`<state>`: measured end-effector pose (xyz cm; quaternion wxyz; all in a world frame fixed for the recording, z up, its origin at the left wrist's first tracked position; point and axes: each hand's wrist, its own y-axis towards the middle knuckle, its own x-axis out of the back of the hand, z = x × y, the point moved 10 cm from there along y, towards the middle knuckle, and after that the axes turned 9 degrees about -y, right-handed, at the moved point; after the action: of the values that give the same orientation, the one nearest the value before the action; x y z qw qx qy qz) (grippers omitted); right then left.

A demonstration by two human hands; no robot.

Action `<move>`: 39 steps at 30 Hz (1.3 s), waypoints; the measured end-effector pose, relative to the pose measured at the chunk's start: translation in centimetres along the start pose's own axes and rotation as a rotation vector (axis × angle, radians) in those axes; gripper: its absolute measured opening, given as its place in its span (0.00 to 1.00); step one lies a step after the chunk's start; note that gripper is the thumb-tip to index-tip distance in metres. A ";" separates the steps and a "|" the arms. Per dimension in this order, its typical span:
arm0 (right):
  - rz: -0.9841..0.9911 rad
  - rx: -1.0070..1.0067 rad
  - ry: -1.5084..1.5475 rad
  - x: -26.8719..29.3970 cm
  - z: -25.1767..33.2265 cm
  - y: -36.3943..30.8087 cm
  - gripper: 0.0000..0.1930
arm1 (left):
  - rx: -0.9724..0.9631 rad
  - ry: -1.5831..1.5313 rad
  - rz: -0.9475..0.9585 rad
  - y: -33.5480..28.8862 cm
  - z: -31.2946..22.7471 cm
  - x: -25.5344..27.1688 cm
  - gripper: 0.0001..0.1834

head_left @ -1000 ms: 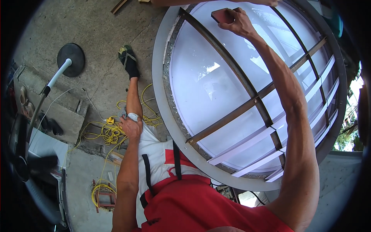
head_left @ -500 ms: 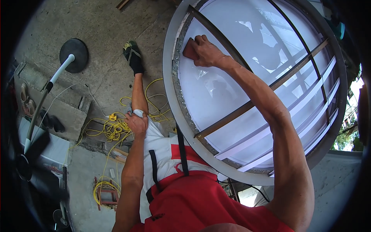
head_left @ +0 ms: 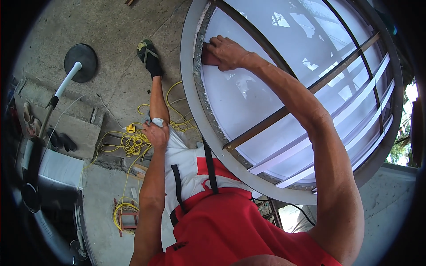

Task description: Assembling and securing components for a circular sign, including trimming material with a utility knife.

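Observation:
A large round grey metal frame (head_left: 190, 88) with a glossy white panel (head_left: 266, 93) inside it lies tilted at my right. Dark metal bars (head_left: 257, 128) and white strips (head_left: 324, 125) cross over the panel. Reaching between the bars, my right hand (head_left: 228, 54) is closed on a reddish-brown flat pad (head_left: 209, 56), pressed to the panel near its left rim. My left hand (head_left: 156, 134) rests at my knee by the hem of my white trousers, fingers curled. A crumpled grey cloth (head_left: 147, 118) shows at its fingertips; the grip is partly hidden.
Yellow cable (head_left: 133, 144) lies tangled on the concrete floor beside my leg, with another coil on a reddish frame (head_left: 128, 219) nearer. A fan on a pole with a round black base (head_left: 80, 62) stands left. Shoes (head_left: 62, 141) sit on a concrete ledge.
My right hand has slid the pad slightly left, toward the panel's rim. The whole view has shifted a little. The left hand stays at the knee.

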<state>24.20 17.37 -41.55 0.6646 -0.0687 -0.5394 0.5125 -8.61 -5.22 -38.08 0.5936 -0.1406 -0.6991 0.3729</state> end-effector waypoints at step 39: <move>-0.032 0.384 -0.062 2.9 8.9 -10.7 0.07 | -0.108 -0.050 -0.053 0.5 -1.0 1.0 0.31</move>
<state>23.37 10.53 -29.16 0.6567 0.0841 -0.4528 0.5972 -8.09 -3.84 -37.67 0.5774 -0.1444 -0.7362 0.3221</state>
